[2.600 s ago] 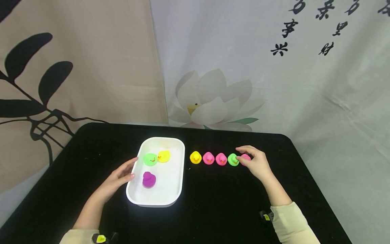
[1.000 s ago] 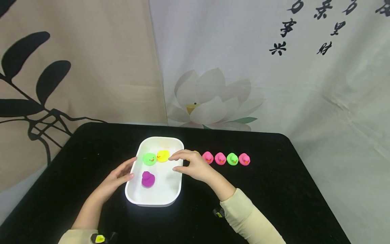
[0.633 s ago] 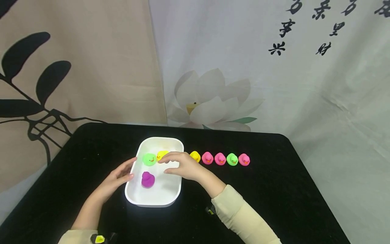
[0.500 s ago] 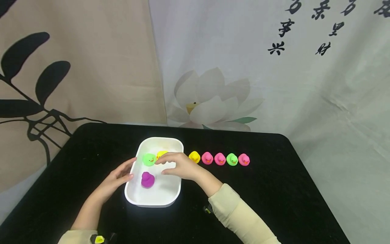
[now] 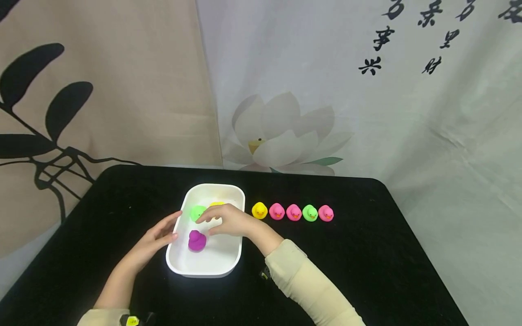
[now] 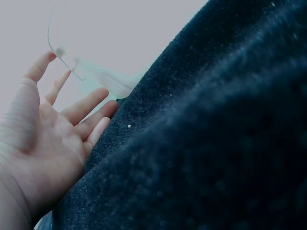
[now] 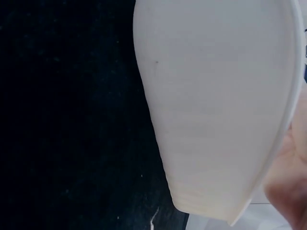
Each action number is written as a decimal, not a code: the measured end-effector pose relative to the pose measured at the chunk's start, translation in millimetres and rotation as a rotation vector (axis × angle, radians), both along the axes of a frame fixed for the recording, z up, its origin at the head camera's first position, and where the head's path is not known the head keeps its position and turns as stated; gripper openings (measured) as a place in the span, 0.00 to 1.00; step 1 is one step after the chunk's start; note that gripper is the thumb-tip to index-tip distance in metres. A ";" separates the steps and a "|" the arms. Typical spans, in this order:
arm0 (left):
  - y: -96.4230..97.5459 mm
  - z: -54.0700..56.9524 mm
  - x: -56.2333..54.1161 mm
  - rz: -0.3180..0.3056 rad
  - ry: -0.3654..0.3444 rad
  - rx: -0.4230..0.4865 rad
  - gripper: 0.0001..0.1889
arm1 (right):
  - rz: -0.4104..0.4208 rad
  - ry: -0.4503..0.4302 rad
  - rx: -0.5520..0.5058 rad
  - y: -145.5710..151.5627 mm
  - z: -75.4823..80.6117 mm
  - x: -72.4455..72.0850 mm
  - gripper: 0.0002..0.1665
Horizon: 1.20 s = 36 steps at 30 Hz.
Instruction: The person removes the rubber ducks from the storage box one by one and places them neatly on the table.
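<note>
A white plastic tray (image 5: 222, 260) stands on the black tabletop. In it are a purple toy duck (image 5: 197, 242), a green toy duck (image 5: 196, 213) and a yellow toy duck (image 5: 217, 203), the last mostly hidden behind the right hand. My left hand (image 5: 151, 241) touches the tray's left rim with thumb and fingertips, its fingers loosely spread in the left wrist view. Over the tray hovers my right hand (image 5: 231, 220), thumb and forefinger apart with nothing between them, fingertips between the green and purple ducks. The tray's outer wall (image 7: 216, 105) hides most of that hand in the right wrist view.
Right of the tray a row of ducks lines up: a yellow duck (image 5: 259, 211), a pink duck (image 5: 277, 211), another pink duck (image 5: 294, 212), a green duck (image 5: 310, 213) and a last pink duck (image 5: 326, 213). A printed curtain (image 5: 367, 122) hangs behind the table.
My right hand has left the far pink duck at the row's right end and moved leftward, empty, over the tray toward the ducks inside. My left hand stays at the rim.
</note>
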<state>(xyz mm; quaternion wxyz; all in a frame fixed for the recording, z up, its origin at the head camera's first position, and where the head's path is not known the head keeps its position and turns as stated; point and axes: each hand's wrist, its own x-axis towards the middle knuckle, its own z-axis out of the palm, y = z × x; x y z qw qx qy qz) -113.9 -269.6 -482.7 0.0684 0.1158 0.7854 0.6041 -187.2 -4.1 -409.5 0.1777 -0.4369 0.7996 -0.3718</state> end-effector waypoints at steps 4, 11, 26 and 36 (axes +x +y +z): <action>0.7 -0.3 0.2 0.000 -0.002 0.006 0.31 | 0.003 0.004 0.044 -6.2 -4.0 -3.0 0.24; 2.0 0.5 0.2 0.000 -0.005 0.004 0.31 | -0.019 -0.023 0.099 -15.9 -9.7 -4.8 0.23; 3.8 4.2 1.2 0.007 -0.019 -0.012 0.31 | -0.073 -0.113 0.173 -28.3 -14.7 -0.9 0.23; 2.6 2.5 1.0 -0.003 0.001 -0.012 0.31 | -0.034 -0.120 0.172 -34.4 -21.0 -1.8 0.23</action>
